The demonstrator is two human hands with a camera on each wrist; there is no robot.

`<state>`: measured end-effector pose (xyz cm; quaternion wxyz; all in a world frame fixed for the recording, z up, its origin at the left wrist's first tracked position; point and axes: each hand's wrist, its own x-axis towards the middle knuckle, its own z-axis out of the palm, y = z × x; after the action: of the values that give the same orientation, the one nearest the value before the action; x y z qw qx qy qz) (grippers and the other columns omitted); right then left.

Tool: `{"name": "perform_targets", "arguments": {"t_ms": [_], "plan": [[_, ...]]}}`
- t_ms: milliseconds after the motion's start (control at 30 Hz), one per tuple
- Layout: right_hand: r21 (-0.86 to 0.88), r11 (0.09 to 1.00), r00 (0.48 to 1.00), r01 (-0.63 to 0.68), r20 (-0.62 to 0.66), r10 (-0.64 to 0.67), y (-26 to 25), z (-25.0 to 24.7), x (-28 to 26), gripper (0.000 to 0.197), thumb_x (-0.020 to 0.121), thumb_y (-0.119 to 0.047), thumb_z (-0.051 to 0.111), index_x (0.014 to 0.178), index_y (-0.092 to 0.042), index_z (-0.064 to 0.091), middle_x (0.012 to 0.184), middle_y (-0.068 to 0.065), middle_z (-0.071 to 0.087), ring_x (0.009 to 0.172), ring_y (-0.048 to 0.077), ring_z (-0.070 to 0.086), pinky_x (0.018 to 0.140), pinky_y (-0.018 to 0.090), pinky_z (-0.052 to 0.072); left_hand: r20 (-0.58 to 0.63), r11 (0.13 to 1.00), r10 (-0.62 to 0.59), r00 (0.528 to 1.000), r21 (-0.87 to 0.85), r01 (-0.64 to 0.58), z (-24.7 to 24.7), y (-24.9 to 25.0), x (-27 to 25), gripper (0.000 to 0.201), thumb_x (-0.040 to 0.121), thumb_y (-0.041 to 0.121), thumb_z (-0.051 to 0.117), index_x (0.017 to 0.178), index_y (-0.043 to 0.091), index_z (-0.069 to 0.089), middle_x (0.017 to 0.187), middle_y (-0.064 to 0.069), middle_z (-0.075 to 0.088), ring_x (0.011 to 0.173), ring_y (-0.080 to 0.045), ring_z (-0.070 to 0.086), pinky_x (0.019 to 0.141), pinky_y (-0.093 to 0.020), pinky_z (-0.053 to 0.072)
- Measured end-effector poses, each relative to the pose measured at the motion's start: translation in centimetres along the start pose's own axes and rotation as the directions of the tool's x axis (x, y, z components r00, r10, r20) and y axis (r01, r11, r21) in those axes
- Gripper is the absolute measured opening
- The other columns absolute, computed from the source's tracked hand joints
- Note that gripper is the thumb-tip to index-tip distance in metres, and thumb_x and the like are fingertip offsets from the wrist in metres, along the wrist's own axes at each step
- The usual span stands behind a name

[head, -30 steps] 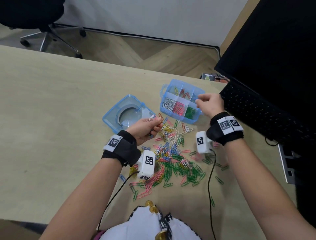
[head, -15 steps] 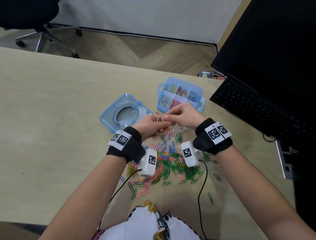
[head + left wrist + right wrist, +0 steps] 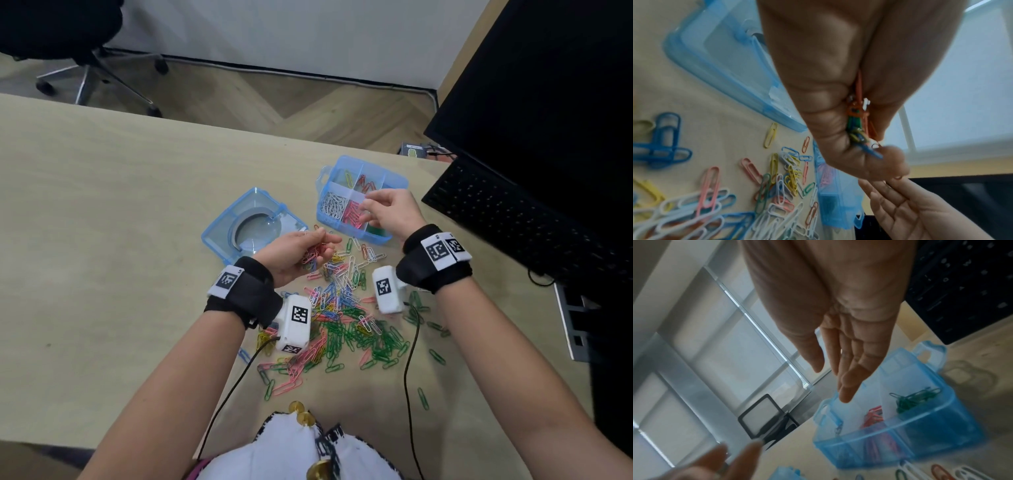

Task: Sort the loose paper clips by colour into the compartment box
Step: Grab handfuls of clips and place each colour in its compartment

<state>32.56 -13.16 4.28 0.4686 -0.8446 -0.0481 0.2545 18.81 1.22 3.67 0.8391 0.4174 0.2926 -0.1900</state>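
Now that my right hand (image 3: 390,212) has left my left hand (image 3: 294,255) and reached over the compartment box (image 3: 394,180), its fingers hang spread and empty, so that clip has probably dropped in. My left still clutches a mixed bunch of clips (image 3: 859,128); the loose paper clips (image 3: 346,315) wait beneath.

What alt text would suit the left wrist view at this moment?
Close up, the left hand holds a small bunch of mixed-colour paper clips above the desk. Below lie loose paper clips and a blue lid; the right hand shows at lower right, beside the compartment box.
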Motion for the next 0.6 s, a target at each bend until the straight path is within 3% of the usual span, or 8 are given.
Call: {"name": "perform_targets", "arguments": {"t_ms": [67, 200, 367, 433, 467, 600], "plan": [[-0.024, 0.998, 0.998, 0.064, 0.016, -0.064, -0.6, 0.2, -1.1, 0.018, 0.090, -0.009, 0.062, 0.107, -0.004, 0.064, 0.085, 0.007, 0.069, 0.063, 0.012, 0.062, 0.055, 0.014, 0.046, 0.006, 0.993, -0.004, 1.000, -0.115, 0.005, 0.1, 0.1, -0.1, 0.032, 0.103, 0.023, 0.040, 0.105, 0.000, 0.062, 0.074, -0.004, 0.065, 0.067, -0.008, 0.065, 0.060, -0.013, 0.054], [0.015, 0.979, 0.975, 0.202, 0.088, -0.203, -1.6, 1.1, -4.6, 0.011, 0.086, -0.004, 0.064, 0.090, -0.012, 0.072, 0.082, 0.007, 0.071, 0.064, 0.010, 0.062, 0.059, 0.012, 0.045, 0.033, 0.952, 0.020, 0.999, -0.307, -0.009, 0.2, 0.2, -0.2, 0.035, 0.103, 0.019, 0.036, 0.105, -0.005, 0.061, 0.094, -0.017, 0.070, 0.082, -0.022, 0.072, 0.075, -0.024, 0.056], [-0.278, 0.875, 0.916, 0.395, 0.184, -0.355, -2.1, 2.0, -7.2, 0.015, 0.081, -0.010, 0.072, 0.095, -0.015, 0.076, 0.075, -0.016, 0.063, 0.061, -0.013, 0.055, 0.063, 0.002, 0.038, 0.008, 0.946, 0.075, 0.997, -0.317, -0.068, 0.2, 0.2, -0.2, 0.041, 0.104, 0.020, 0.034, 0.094, -0.003, 0.068, 0.093, -0.018, 0.068, 0.075, -0.019, 0.070, 0.069, -0.026, 0.059], [-0.392, 0.821, 0.909, 0.415, 0.203, -0.363, -2.2, 2.3, -7.4, 0.017, 0.081, -0.011, 0.073, 0.098, -0.016, 0.076, 0.081, -0.009, 0.058, 0.064, -0.007, 0.052, 0.066, 0.002, 0.038, 0.027, 0.952, 0.069, 0.997, -0.300, -0.058, 0.2, 0.3, -0.1, 0.040, 0.104, 0.021, 0.032, 0.106, -0.003, 0.064, 0.100, -0.018, 0.067, 0.078, -0.019, 0.069, 0.069, -0.025, 0.059], [-0.430, 0.801, 0.909, 0.417, 0.202, -0.364, -2.1, 2.4, -7.4, 0.019, 0.082, -0.012, 0.073, 0.100, -0.017, 0.076, 0.085, -0.004, 0.058, 0.068, -0.002, 0.051, 0.070, 0.008, 0.041, 0.026, 0.955, 0.065, 0.998, -0.293, -0.055, 0.2, 0.3, -0.1, 0.039, 0.104, 0.021, 0.032, 0.109, -0.002, 0.062, 0.101, -0.017, 0.067, 0.079, -0.018, 0.069, 0.069, -0.025, 0.059], [-0.442, 0.799, 0.913, 0.408, 0.203, -0.354, -2.1, 2.6, -7.4, 0.031, 0.081, -0.011, 0.070, 0.109, -0.026, 0.071, 0.082, -0.003, 0.059, 0.067, 0.005, 0.052, 0.074, 0.018, 0.044, 0.027, 0.960, 0.070, 0.997, -0.274, -0.060, 0.2, 0.4, -0.3, 0.036, 0.103, 0.020, 0.032, 0.109, 0.000, 0.062, 0.096, -0.014, 0.068, 0.079, -0.016, 0.069, 0.070, -0.025, 0.059]]}}
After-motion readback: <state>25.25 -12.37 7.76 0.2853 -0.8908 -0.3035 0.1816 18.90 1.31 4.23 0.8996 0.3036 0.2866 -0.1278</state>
